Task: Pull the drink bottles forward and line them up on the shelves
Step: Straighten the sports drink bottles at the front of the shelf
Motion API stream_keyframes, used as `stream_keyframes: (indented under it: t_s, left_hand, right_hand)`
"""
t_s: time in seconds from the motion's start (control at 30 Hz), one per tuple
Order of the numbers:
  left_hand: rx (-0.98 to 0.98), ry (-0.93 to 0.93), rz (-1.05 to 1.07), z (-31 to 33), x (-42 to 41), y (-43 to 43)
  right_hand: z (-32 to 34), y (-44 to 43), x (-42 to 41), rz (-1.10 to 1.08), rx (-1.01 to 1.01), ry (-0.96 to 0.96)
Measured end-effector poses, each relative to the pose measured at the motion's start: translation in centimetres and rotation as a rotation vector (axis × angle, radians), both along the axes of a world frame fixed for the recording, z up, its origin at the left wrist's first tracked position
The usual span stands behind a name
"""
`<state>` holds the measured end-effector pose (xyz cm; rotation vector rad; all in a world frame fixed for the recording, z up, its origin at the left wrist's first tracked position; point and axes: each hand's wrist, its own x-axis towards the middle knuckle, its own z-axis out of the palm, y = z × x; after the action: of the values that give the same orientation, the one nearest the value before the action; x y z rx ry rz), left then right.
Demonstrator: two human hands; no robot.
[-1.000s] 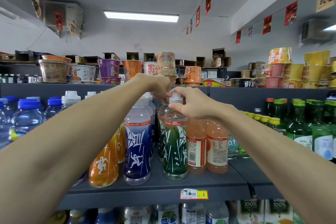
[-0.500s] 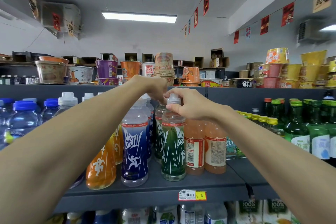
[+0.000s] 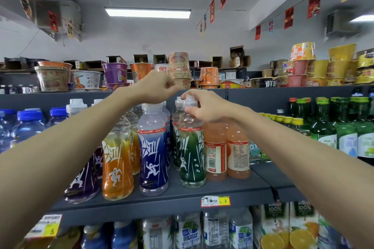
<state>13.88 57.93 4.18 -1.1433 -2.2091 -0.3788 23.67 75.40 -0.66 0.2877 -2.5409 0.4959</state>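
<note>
Left hand [image 3: 156,87] raised above blue bottle [image 3: 152,153], curled empty; right hand [image 3: 206,107] pinches green bottle [image 3: 192,157].

Legible print
I read "3" on the yellow price tag [image 3: 215,201] on the shelf [image 3: 141,206] edge, "5" on the lower tag [image 3: 45,226], "100%" on two juice cartons [image 3: 275,222].

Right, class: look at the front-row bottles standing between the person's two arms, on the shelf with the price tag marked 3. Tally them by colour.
Purple bottle: 1
Orange bottle: 1
Blue bottle: 1
Green bottle: 1
Peach bottles: 2
Total: 6
</note>
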Motion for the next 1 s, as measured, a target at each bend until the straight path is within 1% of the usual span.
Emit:
stream_keyframes:
  t_s: [0.2, 0.37, 0.47, 0.5, 0.57, 0.7, 1.0]
  left_hand:
    - [0.130, 0.017, -0.004, -3.6, 1.2, -2.4]
    - [0.296, 0.049, -0.053, -5.9, 0.8, -2.8]
    - [0.356, 0.078, -0.084, -6.7, 0.9, -2.8]
    - [0.364, 0.088, -0.085, -6.9, 0.9, -2.8]
    - [0.370, 0.097, -0.086, -7.0, 0.8, -2.9]
    - [0.334, 0.093, -0.071, -7.0, 0.7, -2.9]
    - [0.300, 0.080, -0.053, -6.8, 1.1, -3.1]
  right_hand:
    - [0.2, -0.4, 0.0, 0.010, -0.028, -0.050]
    - [0.8, -0.2, 0.3, 0.067, -0.188, -0.172]
    - [0.3, -0.7, 0.3, 0.009, -0.081, -0.055]
    - [0.0, -0.9, 0.4, -0.013, -0.046, 0.004]
    - [-0.3, -1.1, 0.6, -0.022, -0.051, 0.073]
    - [0.1, -0.9, 0.9, 0.056, -0.158, 0.001]
    - [0.1, -1.5, 1.3, 0.094, -0.182, -0.032]
